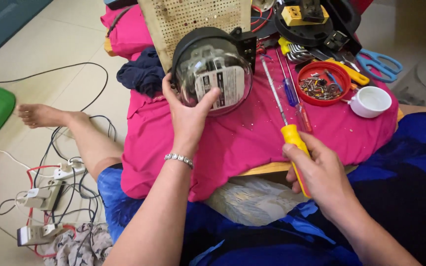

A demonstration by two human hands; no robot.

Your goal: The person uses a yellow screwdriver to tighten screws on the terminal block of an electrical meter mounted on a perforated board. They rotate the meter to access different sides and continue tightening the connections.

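Observation:
My left hand (187, 117) grips the clear glass dome of a round electric meter (213, 69) with a black housing, which rests on a pink cloth (242, 138) over a low table. My right hand (316, 170) holds a long screwdriver (292, 135) by its yellow handle, its thin shaft pointing up toward the meter's right side. The tip lies just beside the black housing.
A red bowl of screws (324, 83), a white cup (371, 101), blue-handled scissors (380, 63), another screwdriver (292, 91) and a perforated board (193, 17) crowd the table. Power strips and tangled cables (50, 197) lie on the floor at left beside a bare foot (40, 116).

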